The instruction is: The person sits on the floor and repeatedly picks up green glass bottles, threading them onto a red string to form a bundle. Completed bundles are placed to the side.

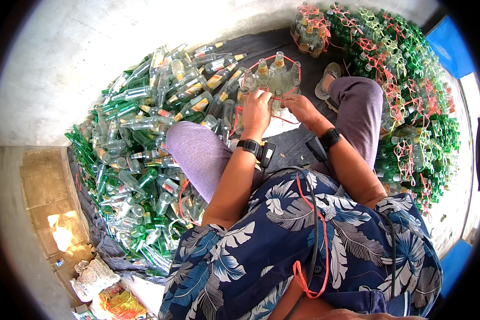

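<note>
Pale-walled room (90, 58), dark cloth floor cover (293, 154), glass bottles in quantity

Surface: the dark cloth, creased, spread along the wall's foot; brown tiled floor (45, 192) past its left edge. At lower left, a crumpled white printed sack (93, 277) and a tangle of yellow and red plastic cord (120, 303).

Left side: one loose heap of green and clear glass bottles (144, 122), mostly lying, reaching the person's left knee. Right side: tall mass of green glass bottles tied with red and yellow-green cord (410, 80). Back edge: one tied bundle of clear glass bottles (310, 34), upright. Blue panel (448, 45) at far right.

Working space: a strip of the cloth between heap and right leg, bounded by grey-purple trousered knees spread to either side. Within it, a cluster of upright clear glass bottles (277, 80), partly over a white sheet (282, 125), looped at the necks by a thin red cord (277, 98).

Hands: both at the cluster's near side, wrists close together, each with a black strapped device. Left hand (257, 111), fingers bent over the near necks; whether closed on the cord cannot be told. Right hand (302, 111), fingertips pinching the cord.
</note>
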